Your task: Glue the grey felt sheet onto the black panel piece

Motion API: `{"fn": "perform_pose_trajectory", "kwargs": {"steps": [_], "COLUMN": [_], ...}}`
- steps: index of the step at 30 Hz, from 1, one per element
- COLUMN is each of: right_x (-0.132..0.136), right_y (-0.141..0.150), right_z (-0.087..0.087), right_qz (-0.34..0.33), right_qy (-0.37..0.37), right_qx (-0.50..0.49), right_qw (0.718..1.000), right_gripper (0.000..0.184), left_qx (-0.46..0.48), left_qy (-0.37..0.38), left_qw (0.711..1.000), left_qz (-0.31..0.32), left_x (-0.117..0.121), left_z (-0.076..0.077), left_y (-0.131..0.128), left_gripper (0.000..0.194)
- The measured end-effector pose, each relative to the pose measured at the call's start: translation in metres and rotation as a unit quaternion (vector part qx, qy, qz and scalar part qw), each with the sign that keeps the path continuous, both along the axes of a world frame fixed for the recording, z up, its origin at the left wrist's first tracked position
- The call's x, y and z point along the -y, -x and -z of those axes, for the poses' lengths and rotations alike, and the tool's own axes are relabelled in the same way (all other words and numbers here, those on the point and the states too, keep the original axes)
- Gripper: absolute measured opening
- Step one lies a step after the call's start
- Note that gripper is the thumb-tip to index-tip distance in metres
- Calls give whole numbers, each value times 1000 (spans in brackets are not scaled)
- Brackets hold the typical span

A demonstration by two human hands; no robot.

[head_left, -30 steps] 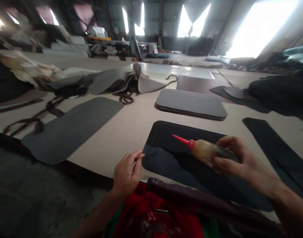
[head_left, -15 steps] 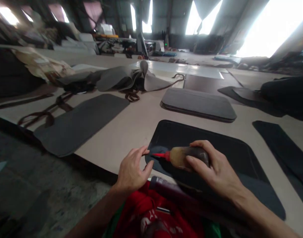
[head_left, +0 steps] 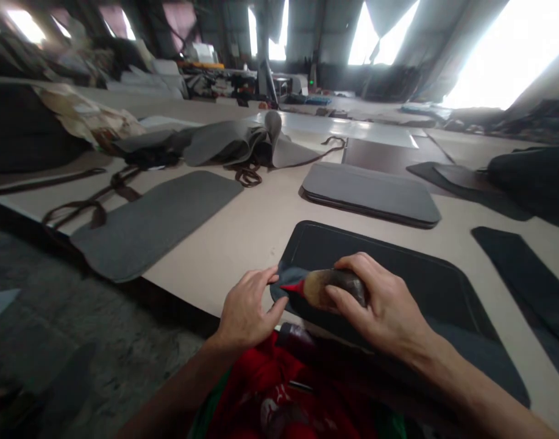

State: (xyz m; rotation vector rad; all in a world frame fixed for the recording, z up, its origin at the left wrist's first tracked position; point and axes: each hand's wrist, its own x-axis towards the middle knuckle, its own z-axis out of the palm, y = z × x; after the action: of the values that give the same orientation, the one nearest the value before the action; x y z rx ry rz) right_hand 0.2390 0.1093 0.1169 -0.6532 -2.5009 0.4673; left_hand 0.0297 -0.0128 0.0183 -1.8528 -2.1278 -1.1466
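Observation:
A glue bottle (head_left: 322, 288) with a red pointed nozzle lies tilted in my right hand (head_left: 384, 305), fingers and thumb wrapped around its dark base. Its tip points left, at or just above the left end of a black panel with rounded corners (head_left: 389, 262); whether it touches I cannot tell. My left hand (head_left: 247, 308) rests by that same end, thumb and forefinger apart on either side of the panel's edge, holding nothing. The near part of the panel is partly hidden by my right hand and forearm.
A stack of grey rounded panels (head_left: 370, 192) lies behind the black one. Grey sheet material (head_left: 160, 222) and brown straps (head_left: 73, 210) are at left, a dark strip (head_left: 526, 274) at right. Folded grey pieces (head_left: 242, 143) stand farther back. The table's front edge runs along the left.
My right hand has shifted slightly left with the bottle, the nozzle tip staying near the panel's left end. My left hand has hardly moved. The view has turned slightly.

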Motion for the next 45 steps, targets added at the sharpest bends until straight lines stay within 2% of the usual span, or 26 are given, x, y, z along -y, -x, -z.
{"fn": "perform_pose_trajectory", "kwargs": {"steps": [10, 28, 45], "right_x": [0, 3, 1], "right_y": [15, 29, 33], "right_z": [-10, -33, -38], "right_qz": [-19, 7, -2], "right_qy": [-33, -57, -51], "right_qx": [16, 114, 119], "right_qw": [999, 992, 992], "right_gripper": [16, 17, 18], "left_qx": [0, -11, -23], "left_qy": [6, 19, 13], "left_qw": [1000, 1000, 1000], "left_qz": [5, 6, 5], "left_x": [0, -1, 0], "left_z": [1, 1, 0], "left_y": [0, 1, 1], "left_gripper": [56, 59, 58]}}
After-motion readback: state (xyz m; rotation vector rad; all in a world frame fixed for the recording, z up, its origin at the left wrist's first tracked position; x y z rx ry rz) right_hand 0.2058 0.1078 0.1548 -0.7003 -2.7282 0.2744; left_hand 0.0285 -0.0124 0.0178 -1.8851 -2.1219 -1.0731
